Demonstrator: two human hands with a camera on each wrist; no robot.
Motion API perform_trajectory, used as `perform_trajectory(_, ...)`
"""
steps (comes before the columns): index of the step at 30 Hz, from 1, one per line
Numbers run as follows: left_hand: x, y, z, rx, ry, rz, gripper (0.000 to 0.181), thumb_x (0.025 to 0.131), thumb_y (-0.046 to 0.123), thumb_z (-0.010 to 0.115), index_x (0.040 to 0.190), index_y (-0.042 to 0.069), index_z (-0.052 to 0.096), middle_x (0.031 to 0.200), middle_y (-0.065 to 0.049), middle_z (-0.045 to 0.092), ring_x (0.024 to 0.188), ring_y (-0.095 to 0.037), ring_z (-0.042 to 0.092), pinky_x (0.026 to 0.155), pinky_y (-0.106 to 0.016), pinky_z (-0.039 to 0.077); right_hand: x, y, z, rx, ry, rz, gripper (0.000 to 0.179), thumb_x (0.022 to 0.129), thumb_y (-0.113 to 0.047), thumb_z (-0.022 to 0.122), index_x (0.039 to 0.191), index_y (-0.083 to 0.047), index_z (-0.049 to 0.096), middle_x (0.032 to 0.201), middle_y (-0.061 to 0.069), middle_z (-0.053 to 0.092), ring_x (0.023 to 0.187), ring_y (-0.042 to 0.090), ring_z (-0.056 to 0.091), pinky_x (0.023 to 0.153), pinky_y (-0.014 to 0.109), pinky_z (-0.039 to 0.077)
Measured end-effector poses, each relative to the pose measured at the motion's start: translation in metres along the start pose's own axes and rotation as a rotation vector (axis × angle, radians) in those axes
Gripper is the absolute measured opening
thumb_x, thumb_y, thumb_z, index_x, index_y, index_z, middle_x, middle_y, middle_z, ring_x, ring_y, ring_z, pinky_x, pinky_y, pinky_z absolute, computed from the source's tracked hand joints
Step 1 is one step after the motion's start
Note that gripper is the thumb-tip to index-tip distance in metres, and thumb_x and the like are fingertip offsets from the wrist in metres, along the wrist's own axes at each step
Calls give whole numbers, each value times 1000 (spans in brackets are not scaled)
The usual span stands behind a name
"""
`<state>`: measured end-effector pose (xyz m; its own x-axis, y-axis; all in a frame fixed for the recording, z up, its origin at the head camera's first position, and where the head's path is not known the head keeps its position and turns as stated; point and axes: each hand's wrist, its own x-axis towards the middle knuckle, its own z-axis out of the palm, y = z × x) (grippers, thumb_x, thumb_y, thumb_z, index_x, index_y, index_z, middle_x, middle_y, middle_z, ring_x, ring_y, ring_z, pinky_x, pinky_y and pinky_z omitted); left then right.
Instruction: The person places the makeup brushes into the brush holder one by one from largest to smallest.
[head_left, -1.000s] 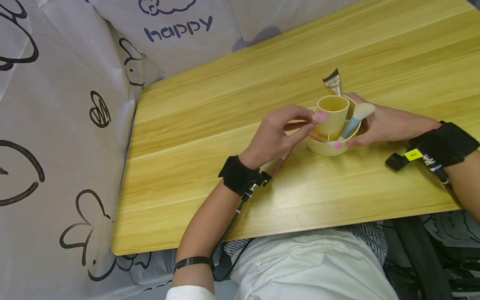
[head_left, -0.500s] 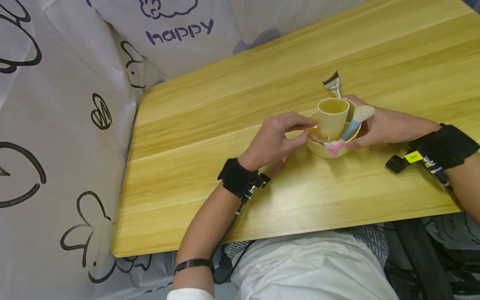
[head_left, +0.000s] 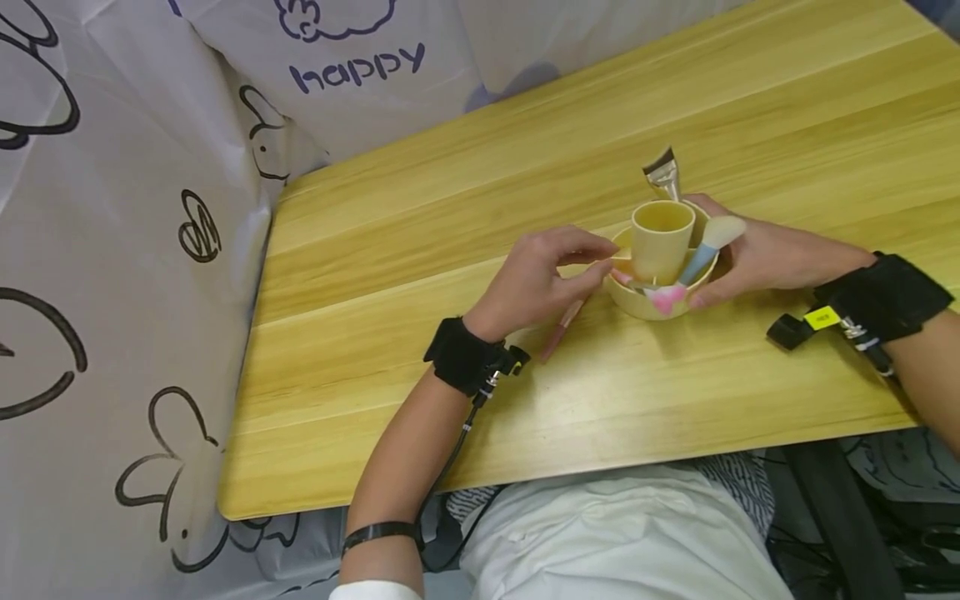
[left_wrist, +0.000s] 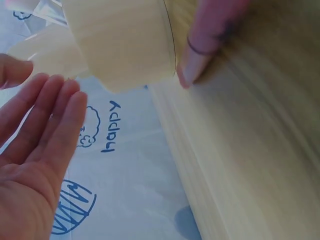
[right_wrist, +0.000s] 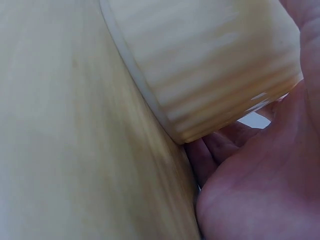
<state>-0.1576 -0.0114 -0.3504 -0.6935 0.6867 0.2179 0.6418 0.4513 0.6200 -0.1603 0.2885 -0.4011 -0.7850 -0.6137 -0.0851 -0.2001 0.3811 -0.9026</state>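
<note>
A cream round holder (head_left: 643,305) with a taller cup (head_left: 662,250) in its middle stands on the table. My right hand (head_left: 738,258) grips its right side, thumb in front and fingers behind; in the right wrist view the ribbed holder wall (right_wrist: 215,65) lies against the hand. My left hand (head_left: 543,271) is at the left rim, and in the left wrist view its fingers (left_wrist: 45,115) are extended and hold nothing. In the holder are a flat brush (head_left: 663,173), a blue-handled brush (head_left: 708,250) with pale bristles, and something with a pink heart-shaped end (head_left: 667,298).
A slim pink-handled stick (head_left: 564,329), partly hidden by my left hand, lies on the table (head_left: 450,217) close to the holder. White cloth (head_left: 150,292) with drawings hangs along the left and back edges. Both wrists wear black straps with cameras.
A pink-ended piece at the left fingertips has gone down beside the other pink end in the holder. The left hand has let go and drawn slightly left. The right hand keeps its grip.
</note>
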Motion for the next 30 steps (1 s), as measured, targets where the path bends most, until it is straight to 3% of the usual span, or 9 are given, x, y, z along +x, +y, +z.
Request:
perform_trajectory(8, -3, -7, -4, -23, -39, -57, 29, 101, 16, 66, 126, 3, 69, 121, -10, 75, 103, -15, 75, 93, -16, 58, -1, 0, 0, -7, 0, 22, 114, 81, -5, 86, 163, -31, 11, 149, -3, 43, 129, 7, 49, 98, 5, 39)
perform_trajectory(15, -5, -11, -4, 3, -43, -122, 24, 100, 15, 68, 120, 3, 70, 110, -8, 77, 92, -15, 76, 86, -18, 59, 1, 0, 1, -25, 8, 48, 112, 81, -10, 87, 162, -32, 12, 145, -4, 47, 125, 8, 51, 96, 7, 40)
perform_trajectory(24, -11, -16, -6, 43, -47, -154, 16, 100, 19, 67, 111, 7, 70, 100, -5, 77, 81, -13, 74, 77, -19, 59, 3, 0, 0, -53, 12, 67, 111, 83, -14, 87, 162, -32, 12, 145, -3, 48, 124, 6, 51, 95, 6, 39)
perform_trajectory(30, -12, -19, -5, 59, -140, -226, 20, 98, 24, 71, 112, 10, 67, 92, -1, 77, 77, -10, 70, 72, -20, 55, 2, 0, 2, -71, 28, 57, 112, 82, -13, 87, 163, -30, 12, 144, -3, 47, 121, 5, 51, 92, 6, 41)
